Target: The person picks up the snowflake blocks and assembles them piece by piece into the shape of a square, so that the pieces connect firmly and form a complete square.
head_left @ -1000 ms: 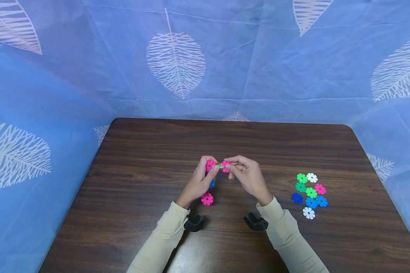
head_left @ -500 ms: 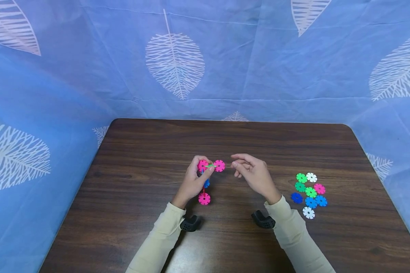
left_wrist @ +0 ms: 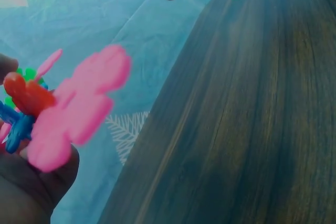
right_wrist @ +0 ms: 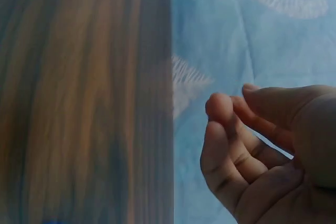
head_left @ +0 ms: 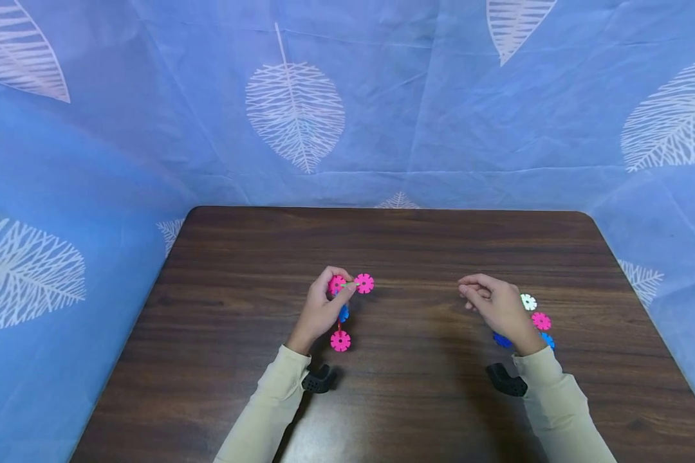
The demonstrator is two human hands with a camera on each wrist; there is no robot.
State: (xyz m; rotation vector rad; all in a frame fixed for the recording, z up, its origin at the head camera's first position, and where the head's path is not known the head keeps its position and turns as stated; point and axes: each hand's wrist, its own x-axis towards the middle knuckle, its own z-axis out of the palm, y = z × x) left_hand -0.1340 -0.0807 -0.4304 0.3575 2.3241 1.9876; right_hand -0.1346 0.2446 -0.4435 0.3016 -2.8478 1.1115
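My left hand [head_left: 318,315] pinches a joined chain of notched plastic discs, raised over the table. A pink disc [head_left: 364,283] juts out to the right of the thumb, and another pink disc [head_left: 340,341] hangs at the chain's lower end below a blue disc [head_left: 344,313]. In the left wrist view, an orange-red disc [left_wrist: 29,95] slots into a large pink disc [left_wrist: 79,108]; green bits show behind. My right hand [head_left: 500,312] hovers just left of the loose discs and partly covers them. In the right wrist view its loosely bent fingers [right_wrist: 218,150] hold nothing.
Around the right forearm lie loose discs: a white disc [head_left: 529,302], a pink disc [head_left: 541,321] and blue ones [head_left: 502,340]. They rest on a dark wooden table [head_left: 405,399]. A blue leaf-patterned cloth [head_left: 382,96] hangs behind it.
My right hand has let go of the joined discs and moved right, over the loose ones. My left hand has drawn slightly left with the chain still in its fingers.
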